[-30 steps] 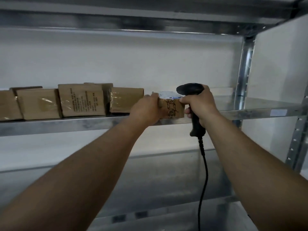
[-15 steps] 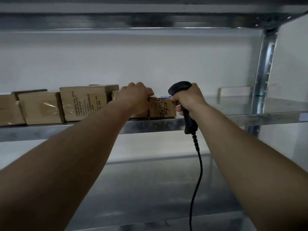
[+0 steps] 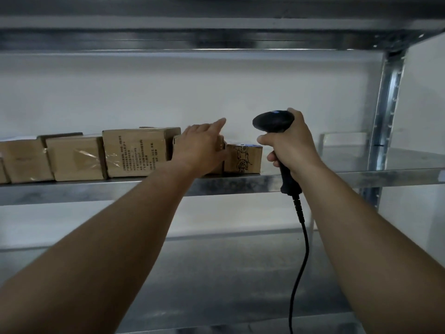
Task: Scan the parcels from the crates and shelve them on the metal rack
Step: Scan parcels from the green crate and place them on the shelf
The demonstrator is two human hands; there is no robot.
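Cable [image 3: 301,249]: black, hangs from the scanner's grip.
Right hand [image 3: 292,145]: fingers wrapped round the scanner [image 3: 273,121] handle.
Left hand [image 3: 202,148]: fingers straight, laid flat on a carton [image 3: 178,143], gripping nothing.
Small parcel [image 3: 243,159]: stands on the rack shelf [image 3: 337,177] at the right end of the row, touching that carton.
Handling: looks light and stiff, with glossy tape that may be slick; best pinched across its side faces.
Printed box [image 3: 134,153]: further left in the row.

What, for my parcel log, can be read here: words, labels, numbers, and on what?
Tall box: columns of black print, too blurred to read.
Small box: black drawing with print, too blurred to read.
Label on its top: seen edge-on, unreadable.
No other text shows.
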